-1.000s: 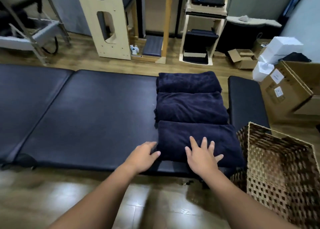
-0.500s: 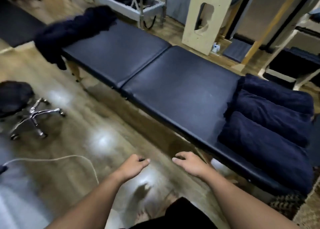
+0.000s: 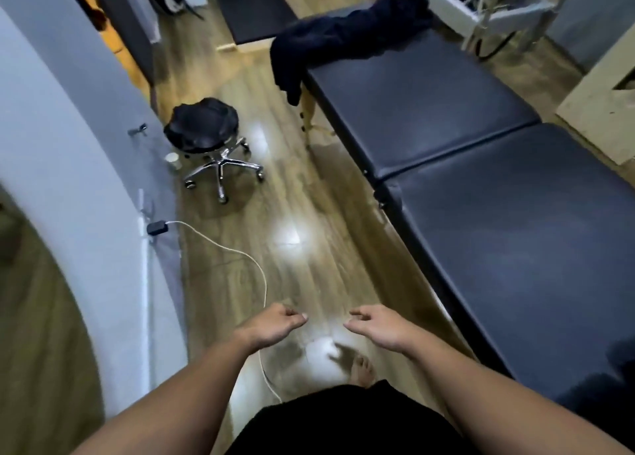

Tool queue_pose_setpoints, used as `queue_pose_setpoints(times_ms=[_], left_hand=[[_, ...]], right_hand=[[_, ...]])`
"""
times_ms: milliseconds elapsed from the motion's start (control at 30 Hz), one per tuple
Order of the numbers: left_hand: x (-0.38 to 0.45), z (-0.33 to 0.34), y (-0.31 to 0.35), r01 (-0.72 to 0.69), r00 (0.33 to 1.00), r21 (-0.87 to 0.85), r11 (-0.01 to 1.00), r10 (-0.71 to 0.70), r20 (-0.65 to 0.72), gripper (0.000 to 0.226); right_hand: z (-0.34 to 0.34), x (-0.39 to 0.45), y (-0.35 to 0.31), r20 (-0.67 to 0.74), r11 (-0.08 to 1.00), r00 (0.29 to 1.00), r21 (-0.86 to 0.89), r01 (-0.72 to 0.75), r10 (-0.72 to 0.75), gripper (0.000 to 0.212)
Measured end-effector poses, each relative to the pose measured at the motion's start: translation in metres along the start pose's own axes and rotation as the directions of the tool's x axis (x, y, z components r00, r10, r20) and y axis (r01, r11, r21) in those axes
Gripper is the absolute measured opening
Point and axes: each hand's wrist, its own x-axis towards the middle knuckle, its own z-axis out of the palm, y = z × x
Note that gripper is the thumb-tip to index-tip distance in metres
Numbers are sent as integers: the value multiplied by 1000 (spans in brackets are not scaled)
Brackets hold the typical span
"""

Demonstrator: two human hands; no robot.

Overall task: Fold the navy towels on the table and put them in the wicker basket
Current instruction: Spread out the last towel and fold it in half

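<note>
A crumpled navy towel (image 3: 347, 38) lies in a heap on the far end of the long black padded table (image 3: 481, 193), with part of it hanging over the table's corner. My left hand (image 3: 275, 324) and my right hand (image 3: 376, 325) hover side by side over the wooden floor, well short of that towel, fingers loosely curled and holding nothing. The folded towels and the wicker basket are out of view.
A black stool on a chrome wheeled base (image 3: 209, 141) stands on the floor to the left. A white cable (image 3: 240, 258) runs from a plug at the grey wall (image 3: 68, 165) across the floor near my feet. A metal frame (image 3: 498, 11) stands beyond the table.
My view has swung left, away from the folded towels and basket, toward the table's far end. Both hands left the near folded towel and now hang over the floor.
</note>
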Motion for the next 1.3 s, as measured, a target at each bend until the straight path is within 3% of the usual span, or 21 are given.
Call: queue_pose_setpoints(times_ms=[167,333,467,500,600,700,767,833,1100,1233,1300], left_hand=[[10,-34,18,11,996,-65,998,-17,-86,40],[37,-76,17,71,982,-79,994,-84,-167,38],[76,-126,16,40,977,-129,991,-66,-202,64],[89,-139,16,33,976,-123,992,-59,-208,60],[135,-192,24,31,979,-89,996,-48,-198,36],[172,-241,40,-1,988,-104,995,-15,-154,32],[193,-275,54,-31,995,-97,995,21,-101,40],[214,-307,67,-60,997,-42,997,58,-60,48],[312,-408,121,-68,997,44,997,66,50,28],[355,-456,150,-86,996,113,990,84,17,51],[377,-483,163,-68,998,149,986,65,26,50]], right_hand=[[-52,48,-25,64,998,996,-21,66,-64,75],[-88,102,-59,104,990,986,-47,134,-129,65],[-116,154,-104,142,989,982,-60,132,-122,63],[-122,166,-115,139,990,983,-63,130,-120,63],[-148,206,-158,116,992,989,-76,105,-96,62],[-174,229,-201,104,992,993,-104,67,-56,72],[-190,247,-231,61,992,997,-112,56,-50,84],[-206,264,-255,24,995,999,-90,48,-46,82],[-270,340,-323,-39,999,998,2,42,-42,73],[-311,387,-340,-19,998,998,-7,67,-67,64],[-332,408,-348,12,998,998,26,65,-65,68]])
